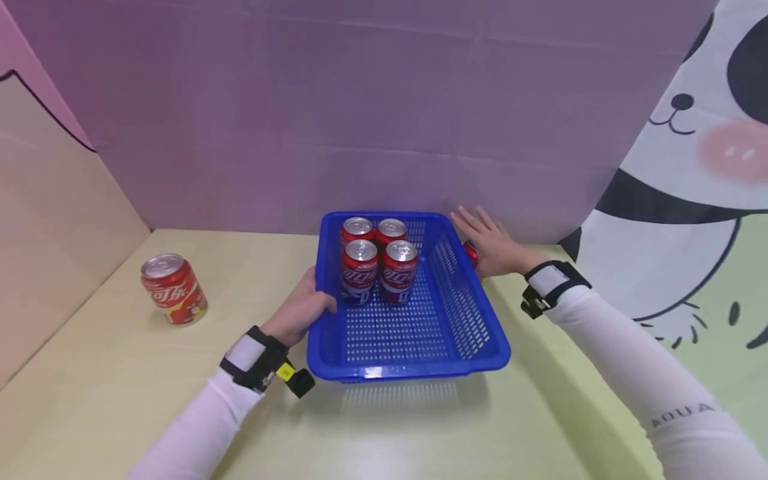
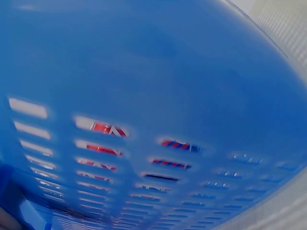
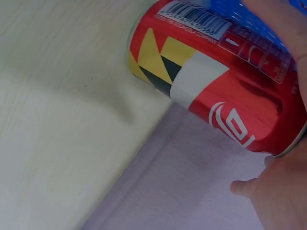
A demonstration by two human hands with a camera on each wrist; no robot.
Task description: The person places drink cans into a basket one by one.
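My left hand [image 1: 299, 311] grips the left rim of a blue plastic basket [image 1: 414, 368], thumb over the edge. Several red soda cans [image 1: 401, 273] stand upright in its back left part. The basket's front end hangs over its shadow on the table. In the left wrist view the perforated basket wall [image 2: 144, 62] fills the frame, with bits of red cans behind its slots. Past the basket's right side, my right hand [image 1: 497, 248] reaches with spread, straight fingers beside another red soda can [image 3: 206, 81], mostly hidden in the head view. This can lies between thumb and fingers in the right wrist view.
A separate red soda can [image 1: 174, 290] stands on the left of the pale table [image 1: 108, 393]. A purple backdrop [image 1: 384, 120] rises right behind the basket, a beige panel [image 1: 48, 200] closes the left side, and a panda-print sheet [image 1: 678, 253] hangs at the right.
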